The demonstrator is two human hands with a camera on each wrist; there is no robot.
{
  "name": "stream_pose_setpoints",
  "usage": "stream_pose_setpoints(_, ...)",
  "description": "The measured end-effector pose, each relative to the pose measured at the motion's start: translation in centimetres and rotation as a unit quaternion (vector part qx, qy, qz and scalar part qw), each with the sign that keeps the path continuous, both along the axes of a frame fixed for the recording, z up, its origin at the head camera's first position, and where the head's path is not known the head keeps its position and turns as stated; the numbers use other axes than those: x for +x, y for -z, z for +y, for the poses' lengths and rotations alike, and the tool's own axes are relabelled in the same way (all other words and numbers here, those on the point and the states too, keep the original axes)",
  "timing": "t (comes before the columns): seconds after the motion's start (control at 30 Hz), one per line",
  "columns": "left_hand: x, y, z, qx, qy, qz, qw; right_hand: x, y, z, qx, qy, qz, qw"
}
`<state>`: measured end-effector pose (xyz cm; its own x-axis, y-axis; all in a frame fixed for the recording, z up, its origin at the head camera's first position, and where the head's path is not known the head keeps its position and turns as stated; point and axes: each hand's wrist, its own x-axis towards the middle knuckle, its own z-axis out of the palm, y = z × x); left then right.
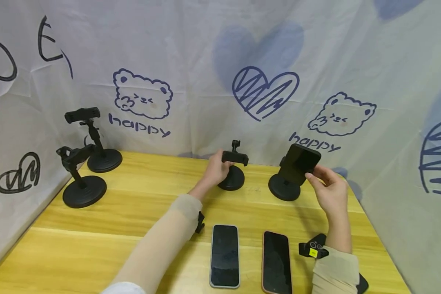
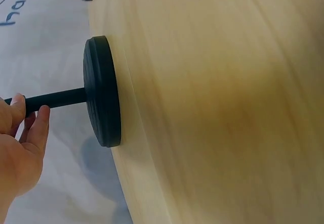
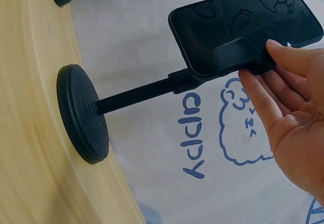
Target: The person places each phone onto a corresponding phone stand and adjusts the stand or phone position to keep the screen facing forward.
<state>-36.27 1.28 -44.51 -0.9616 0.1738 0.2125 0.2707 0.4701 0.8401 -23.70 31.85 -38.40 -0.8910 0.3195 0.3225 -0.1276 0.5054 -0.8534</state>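
Note:
My left hand [image 1: 216, 168] pinches the thin post of a black phone stand [image 1: 232, 179] near the back middle of the table. Its clamp head is bare, and in the left wrist view the round base [image 2: 104, 92] stands on the wood. To the right, a black smartphone [image 1: 299, 163] sits tilted in the clamp of another stand [image 1: 283, 188]. My right hand [image 1: 328, 188] holds this smartphone by its right edge, thumb on the screen side, as the right wrist view shows. The fingers behind the phone are partly hidden.
Two more phone stands, a rear one [image 1: 104, 160] and a front one [image 1: 84, 192], stand at the left edge. A white-edged phone [image 1: 224, 256] and a pink-edged phone [image 1: 277, 262] lie in front. Another dark phone [image 1: 362, 284] peeks out by the right sleeve. A printed cloth [image 1: 202, 106] hangs behind.

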Motion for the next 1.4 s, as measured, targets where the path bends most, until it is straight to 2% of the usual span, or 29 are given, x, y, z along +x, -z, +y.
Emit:
stream_pose_setpoints(0.27,0.2,-0.3,2.4,-0.045,0.008,-0.004,0.9989,0.0,0.1,-0.2,0.008,-0.002,0.0,1.0)
stream_pose_setpoints(0.43,0.2,-0.6,3.7,-0.044,0.021,-0.015,0.9987,0.0,0.0,0.0,0.012,0.002,-0.002,0.9999)
stream_pose_setpoints(0.67,0.7,-0.7,5.7,-0.018,0.043,-0.056,0.9973,0.0,0.0,0.0,0.016,0.004,-0.006,0.9998)
stream_pose_setpoints(0.77,1.0,-0.7,6.4,-0.026,0.051,-0.051,0.9971,0.1,-0.1,-0.1,0.02,0.004,-0.008,0.9998)
stream_pose_setpoints(0.93,1.3,-0.8,7.1,-0.069,0.04,-0.022,0.9965,0.1,-0.3,-0.1,0.023,0.001,-0.003,0.9997)
stream_pose_setpoints(1.03,1.3,-0.9,7.0,-0.083,0.037,-0.011,0.9958,0.0,-0.5,-0.3,-0.012,-0.015,0.013,0.9997)
stream_pose_setpoints(1.13,1.3,-0.8,6.8,-0.088,0.037,-0.001,0.9955,0.2,-1.0,-1.1,-0.064,-0.036,0.063,0.9953)
stream_pose_setpoints(1.23,1.3,-0.6,6.8,-0.092,0.035,0.006,0.9951,1.0,-2.2,-2.8,-0.093,-0.045,0.163,0.9811)
stream_pose_setpoints(1.3,1.4,-0.7,6.8,-0.09,0.035,0.005,0.9953,1.7,-3.3,-4.6,-0.083,-0.029,0.246,0.9653)
stream_pose_setpoints(1.4,1.4,-0.9,6.8,-0.088,0.038,-0.001,0.9954,2.4,-4.5,-7.2,-0.052,0.016,0.377,0.9246)
